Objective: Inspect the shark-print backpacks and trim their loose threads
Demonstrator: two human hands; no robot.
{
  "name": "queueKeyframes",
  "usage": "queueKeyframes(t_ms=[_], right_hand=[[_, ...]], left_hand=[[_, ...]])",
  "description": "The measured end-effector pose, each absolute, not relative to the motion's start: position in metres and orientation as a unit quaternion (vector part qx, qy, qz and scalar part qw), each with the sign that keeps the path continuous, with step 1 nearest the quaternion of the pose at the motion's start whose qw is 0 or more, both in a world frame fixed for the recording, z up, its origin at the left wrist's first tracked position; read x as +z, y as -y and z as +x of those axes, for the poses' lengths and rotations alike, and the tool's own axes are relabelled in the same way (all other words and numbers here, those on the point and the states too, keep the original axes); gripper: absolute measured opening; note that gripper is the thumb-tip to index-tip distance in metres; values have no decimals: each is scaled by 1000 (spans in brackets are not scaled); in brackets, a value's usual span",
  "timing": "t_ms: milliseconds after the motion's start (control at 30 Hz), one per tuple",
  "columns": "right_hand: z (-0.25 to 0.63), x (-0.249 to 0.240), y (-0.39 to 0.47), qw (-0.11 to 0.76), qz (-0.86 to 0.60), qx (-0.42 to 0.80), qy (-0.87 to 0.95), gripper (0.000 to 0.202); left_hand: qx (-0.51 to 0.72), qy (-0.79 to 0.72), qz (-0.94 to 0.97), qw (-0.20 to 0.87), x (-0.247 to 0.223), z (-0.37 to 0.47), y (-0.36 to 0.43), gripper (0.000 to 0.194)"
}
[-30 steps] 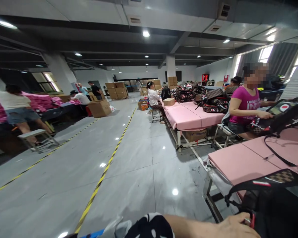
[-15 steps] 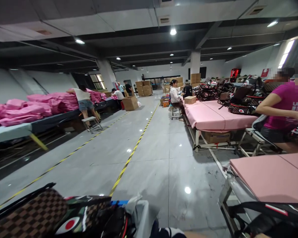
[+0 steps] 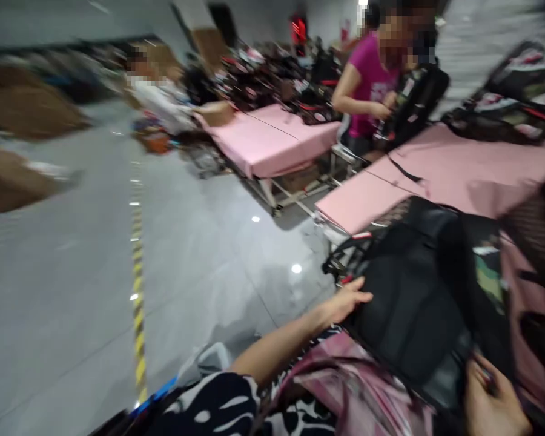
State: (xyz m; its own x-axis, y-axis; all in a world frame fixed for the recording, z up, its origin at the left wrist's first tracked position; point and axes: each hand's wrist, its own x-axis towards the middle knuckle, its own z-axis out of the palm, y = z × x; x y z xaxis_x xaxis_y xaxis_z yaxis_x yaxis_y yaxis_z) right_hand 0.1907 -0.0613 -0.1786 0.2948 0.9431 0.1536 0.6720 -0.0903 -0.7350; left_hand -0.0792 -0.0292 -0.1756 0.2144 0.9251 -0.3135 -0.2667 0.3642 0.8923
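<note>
A black backpack (image 3: pixel 413 297) with a camouflage patch on its right side lies in front of me at the lower right, over the near edge of a pink-covered table. My left hand (image 3: pixel 347 300) is at its left edge, fingers spread apart and touching the fabric. At its lower right corner is my right hand (image 3: pixel 493 393), fingers curled round the bag's edge, with something small and dark by them, too blurred to name. Pink shiny fabric (image 3: pixel 345 387) lies across my lap below the bag.
A person in a magenta shirt (image 3: pixel 367 79) handles another black bag (image 3: pixel 418 103) at the pink table (image 3: pixel 458 163). Farther off, a person in white (image 3: pixel 158 97) sits by a second pink table (image 3: pixel 272 136). Bags are piled at right (image 3: pixel 518 97).
The view has swung right and down. Both my hands and the black backpack now show, and the checkered bags at the lower left have left the view.
</note>
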Motion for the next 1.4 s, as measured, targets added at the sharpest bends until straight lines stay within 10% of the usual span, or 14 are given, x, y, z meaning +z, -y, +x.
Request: queueKeyframes(t_ms=[200,433,633,767,967,1200,1400], right_hand=[[204,-189,79,371,-791,248,418,51],[182,-160,74,360,-751,178,523,38],[145,-161,29,150,-687,119,701,33],[142,-155,13,122,-686,172,696,23],[134,-125,8,134,-366,567,725,28],[87,-157,-85,134,-598,205,763,31],[76,-167,-100,119,-605,220,756,19]], left_hand=[[423,-427,324,731,-184,-86,13,62],[347,-615,568,422,-185,-95,26,51],[398,-594,644,272,-180,-95,13,26],[433,-598,606,298,-176,-99,-9,23],[515,-628,469,348,-155,-117,-59,27],[622,-563,360,408,-134,-132,-104,27],[591,-566,344,460,-142,-155,-124,29]])
